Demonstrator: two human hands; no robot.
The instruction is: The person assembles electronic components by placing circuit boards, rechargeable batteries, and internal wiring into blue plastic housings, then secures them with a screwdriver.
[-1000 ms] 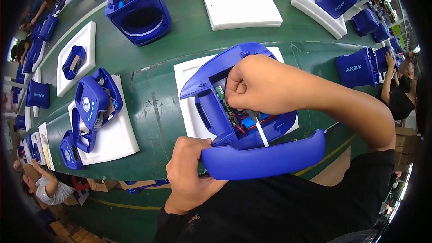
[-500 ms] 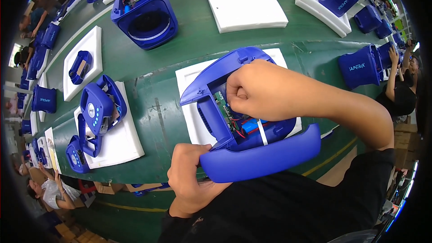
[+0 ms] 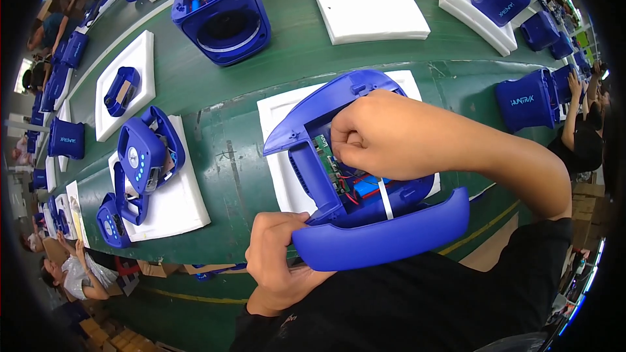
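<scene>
Hands (image 3: pixel 277 254), two, at one housing (image 3: pixel 314 179)

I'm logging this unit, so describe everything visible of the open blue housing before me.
The open blue housing looks like smooth moulded plastic, with a rounded far edge, slots at left and a curved panel along its near side. It lies open side up on a white pad. Inside show a green circuit board, red wires and a blue part; a white strip crosses near it. The left hand grips its near left corner; the right hand curls over the opening, hiding any contact inside.
</scene>
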